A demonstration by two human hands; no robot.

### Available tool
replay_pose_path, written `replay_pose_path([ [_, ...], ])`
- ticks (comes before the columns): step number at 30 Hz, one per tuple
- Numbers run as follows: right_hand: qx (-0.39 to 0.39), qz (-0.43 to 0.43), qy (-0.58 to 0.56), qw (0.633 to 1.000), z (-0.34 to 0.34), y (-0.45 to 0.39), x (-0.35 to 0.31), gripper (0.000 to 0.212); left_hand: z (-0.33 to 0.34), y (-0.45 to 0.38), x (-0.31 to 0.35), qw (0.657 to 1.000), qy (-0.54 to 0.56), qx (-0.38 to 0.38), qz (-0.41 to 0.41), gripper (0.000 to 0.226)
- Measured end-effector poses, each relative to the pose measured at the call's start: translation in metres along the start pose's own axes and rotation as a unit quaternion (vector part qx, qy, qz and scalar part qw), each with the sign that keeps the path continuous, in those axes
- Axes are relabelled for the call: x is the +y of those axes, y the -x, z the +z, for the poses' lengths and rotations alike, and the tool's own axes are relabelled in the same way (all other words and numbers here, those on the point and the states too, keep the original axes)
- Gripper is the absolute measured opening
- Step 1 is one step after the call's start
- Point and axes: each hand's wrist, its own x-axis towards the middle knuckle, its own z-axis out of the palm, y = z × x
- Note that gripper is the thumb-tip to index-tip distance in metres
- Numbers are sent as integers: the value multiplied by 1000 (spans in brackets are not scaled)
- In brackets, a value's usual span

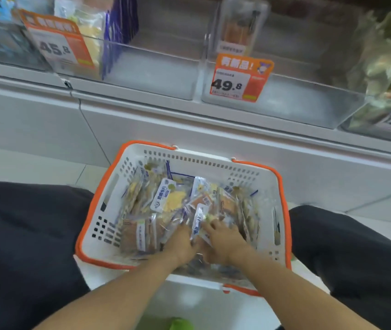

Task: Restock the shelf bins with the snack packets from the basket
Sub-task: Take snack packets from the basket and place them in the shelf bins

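The basket [182, 210] stands on the floor between the person's knees, just in front of the shelf, and I think it is put there so that both hands can reach down into it and then lift straight up to the bins. Inside the basket the snack packets [166, 198] lie in a loose heap, flat ones over tilted ones, with no common direction. Near the middle of the basket, toward its near wall, the left hand [181, 246] and the right hand [223, 236] are side by side, almost touching, and between them stands one packet [199, 222] on its edge. The fingers of both hands are bent around this packet, the right one over its top and side, the left one against its lower part; how firmly they pinch I cannot tell, because the frame is blurred there. This packet has its long axis nearly upright, leaning a little away from the person, and its white label end points up toward the far wall of the basket. Beyond the basket, above it, the clear bin [285, 108] with the price tag 49.8 [237, 79] looks nearly bare, so probably this one waits for the packets.
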Motion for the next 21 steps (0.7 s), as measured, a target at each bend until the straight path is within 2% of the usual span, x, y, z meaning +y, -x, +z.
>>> replay_pose_path([
  [2,-1,13,26,1000,5,0,-9,100,3,1,3,999,44,15,-19,19],
  [4,14,16,16,1000,-2,1,-10,97,-1,-2,2,997,67,33,-37,13],
  [7,12,32,-50,998,-15,-3,-7,114,-7,-6,2,995,81,27,-59,24],
  [9,7,51,-118,992,-24,-8,-7,116,-12,-6,6,995,82,27,-50,30],
  [11,-5,53,-164,985,-34,-11,-7,106,-20,-3,11,994,89,48,-45,23],
  [13,-6,38,-209,977,-48,-13,-6,87,-36,-3,14,986,121,101,-53,24],
  [15,32,31,-260,965,-64,-16,-7,75,-61,-4,14,972,161,160,-53,29],
  [17,103,50,-318,941,-83,-18,-8,78,-91,-3,17,956,222,189,-32,26],
  [21,215,74,-505,833,-128,-11,-14,89,-142,12,31,910,359,204,32,14],
])
